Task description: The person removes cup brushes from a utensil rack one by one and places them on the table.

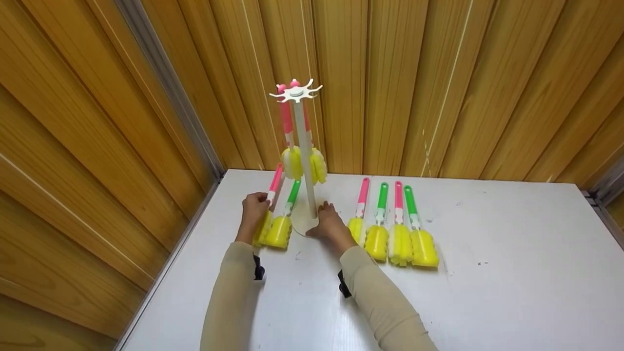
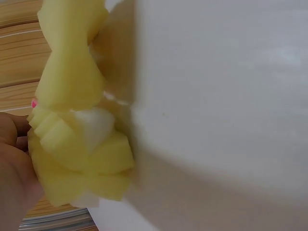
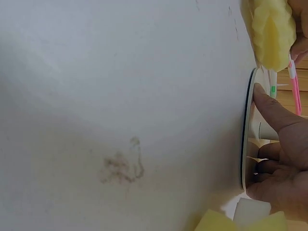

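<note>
Beside the stand base (image 1: 303, 225) under right hand (image 1: 330, 222), left hand (image 1: 254, 207) grips pink brush (image 1: 273, 192).

Eight sponge brushes with yellow foam heads show in the head view. Five have pink plastic handles: two pink-handled brushes hanging on the rack (image 1: 286, 122), one pink-handled brush at the far left of the table (image 1: 274, 187), and two pink-handled brushes in the right-hand row (image 1: 362, 195). Three have green plastic handles: one green-handled brush on the left (image 1: 292, 194) and two green-handled brushes in the right row (image 1: 382, 197). That makes two brushes hanging, two lying left, four lying right. There is one white plastic hanging rack with a round base (image 1: 306, 161), one white table (image 1: 487, 292), and two hands.
</note>
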A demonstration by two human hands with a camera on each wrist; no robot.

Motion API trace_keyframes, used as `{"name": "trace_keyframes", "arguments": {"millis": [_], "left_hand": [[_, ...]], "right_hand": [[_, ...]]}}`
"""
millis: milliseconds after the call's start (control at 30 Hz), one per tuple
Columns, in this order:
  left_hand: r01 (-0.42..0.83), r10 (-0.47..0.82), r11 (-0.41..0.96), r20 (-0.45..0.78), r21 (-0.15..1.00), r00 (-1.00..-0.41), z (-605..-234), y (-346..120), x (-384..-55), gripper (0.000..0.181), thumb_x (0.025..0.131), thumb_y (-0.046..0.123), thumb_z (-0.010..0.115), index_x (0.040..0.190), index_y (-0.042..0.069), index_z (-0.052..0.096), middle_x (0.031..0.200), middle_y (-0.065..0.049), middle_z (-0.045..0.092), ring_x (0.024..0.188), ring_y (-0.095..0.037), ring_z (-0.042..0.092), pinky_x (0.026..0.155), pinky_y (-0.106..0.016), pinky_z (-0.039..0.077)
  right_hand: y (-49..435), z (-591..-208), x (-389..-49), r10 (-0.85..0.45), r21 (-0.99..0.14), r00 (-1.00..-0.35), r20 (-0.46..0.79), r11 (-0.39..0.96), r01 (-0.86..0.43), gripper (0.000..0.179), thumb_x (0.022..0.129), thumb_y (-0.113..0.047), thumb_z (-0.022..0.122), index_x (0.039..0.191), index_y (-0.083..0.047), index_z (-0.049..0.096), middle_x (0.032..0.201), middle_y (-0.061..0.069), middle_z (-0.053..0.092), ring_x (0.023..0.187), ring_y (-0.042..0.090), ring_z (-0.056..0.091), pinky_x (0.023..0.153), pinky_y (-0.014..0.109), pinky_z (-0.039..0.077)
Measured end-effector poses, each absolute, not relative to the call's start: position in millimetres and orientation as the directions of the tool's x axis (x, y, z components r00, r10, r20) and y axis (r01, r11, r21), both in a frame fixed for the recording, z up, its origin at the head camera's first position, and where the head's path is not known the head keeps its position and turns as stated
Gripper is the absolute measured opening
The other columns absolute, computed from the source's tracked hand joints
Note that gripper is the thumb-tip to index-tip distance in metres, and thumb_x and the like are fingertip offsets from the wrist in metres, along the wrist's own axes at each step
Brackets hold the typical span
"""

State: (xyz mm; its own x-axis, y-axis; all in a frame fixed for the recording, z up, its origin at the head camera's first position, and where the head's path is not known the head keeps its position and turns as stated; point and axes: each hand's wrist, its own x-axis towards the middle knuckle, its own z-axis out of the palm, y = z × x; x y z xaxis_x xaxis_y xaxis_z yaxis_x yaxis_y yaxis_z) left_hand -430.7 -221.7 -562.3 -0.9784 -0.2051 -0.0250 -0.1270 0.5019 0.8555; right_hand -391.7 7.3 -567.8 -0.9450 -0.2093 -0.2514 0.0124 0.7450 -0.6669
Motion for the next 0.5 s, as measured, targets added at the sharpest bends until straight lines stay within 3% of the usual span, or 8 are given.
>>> {"name": "trace_keyframes", "arguments": {"millis": [300,500], "left_hand": [[-0.226,-0.220,0.490,-0.131,0.842,-0.967,-570,-219,-432,0.033,0.102,0.005,0.056,0.133,-0.005,0.061,0.130,-0.021,0.063,0.118,-0.028,0.059,0.105,-0.043,0.049],[-0.206,-0.196,0.536,-0.117,0.818,-0.974,-575,-217,-436,0.033,0.102,0.005,0.056,0.133,-0.005,0.062,0.130,-0.020,0.064,0.120,-0.028,0.059,0.105,-0.042,0.048]], "right_hand": [[6,-570,-394,-0.206,-0.693,-0.940,-0.272,0.720,0.042,0.098,0.083,-0.025,0.087,0.158,0.000,0.028,0.168,0.017,0.015,0.156,0.034,0.012,0.123,0.050,0.017],[9,-570,-395,-0.211,-0.692,-0.938,-0.277,0.720,0.042,0.100,0.084,-0.026,0.086,0.158,0.001,0.025,0.168,0.018,0.014,0.155,0.036,0.013,0.123,0.051,0.017]]}}
